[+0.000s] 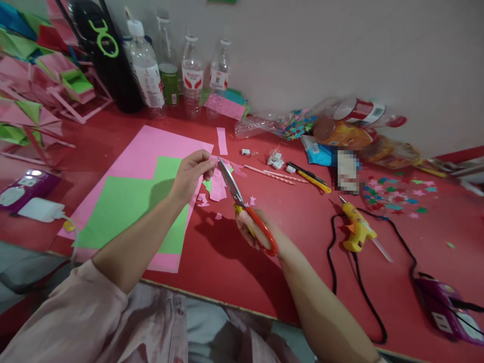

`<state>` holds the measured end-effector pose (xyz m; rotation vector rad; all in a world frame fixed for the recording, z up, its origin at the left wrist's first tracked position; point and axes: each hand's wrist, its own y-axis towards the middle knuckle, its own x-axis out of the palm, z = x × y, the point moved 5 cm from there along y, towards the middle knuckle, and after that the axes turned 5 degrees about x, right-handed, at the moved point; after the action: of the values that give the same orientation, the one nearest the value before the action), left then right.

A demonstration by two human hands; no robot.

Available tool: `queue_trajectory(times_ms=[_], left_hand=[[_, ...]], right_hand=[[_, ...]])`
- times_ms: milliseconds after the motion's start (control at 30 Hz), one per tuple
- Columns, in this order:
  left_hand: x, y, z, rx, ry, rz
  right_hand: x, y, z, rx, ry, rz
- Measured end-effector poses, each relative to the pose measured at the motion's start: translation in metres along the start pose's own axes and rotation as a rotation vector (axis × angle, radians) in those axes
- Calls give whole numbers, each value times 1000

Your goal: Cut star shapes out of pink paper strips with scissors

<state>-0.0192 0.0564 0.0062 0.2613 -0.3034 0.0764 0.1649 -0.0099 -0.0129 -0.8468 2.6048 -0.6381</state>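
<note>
My right hand is wrapped around the handles of a pair of scissors, one handle orange-red and one yellow, with the blades pointing up and left. My left hand pinches a small piece of pink paper right at the blade tips. Below the blades lie pink paper scraps and a small pink star. Under my left forearm, a green paper sheet rests on larger pink sheets.
Along the wall stand a black flask and several plastic bottles. Pink and green paper models fill the left. To the right are a yellow glue gun with a black cord, scattered paper stars, a yellow cutter and purple power sockets.
</note>
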Motion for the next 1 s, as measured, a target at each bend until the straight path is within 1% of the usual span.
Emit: queue_trajectory(times_ms=[67, 167, 233, 333, 400, 600, 767, 1000], left_hand=[[-1, 1, 1, 31, 31, 23], [-2, 2, 5, 115, 68, 58], [-2, 3, 7, 136, 53, 44], [2, 3, 5, 90, -20, -34], [3, 2, 3, 64, -44, -59], [5, 1, 0, 39, -59, -31], [8, -1, -2, 10, -103, -4], [8, -2, -4, -17, -118, 7]], right_hand=[[0, -1, -1, -21, 9, -5], [1, -2, -2, -31, -1, -21], [0, -3, -2, -27, -6, -23], [-1, -4, -2, -7, -6, -12], [-1, -5, -3, -8, 0, -3], [4, -1, -3, 11, 8, 2], [6, 3, 2, 52, 38, 47], [10, -1, 1, 44, 69, 102]])
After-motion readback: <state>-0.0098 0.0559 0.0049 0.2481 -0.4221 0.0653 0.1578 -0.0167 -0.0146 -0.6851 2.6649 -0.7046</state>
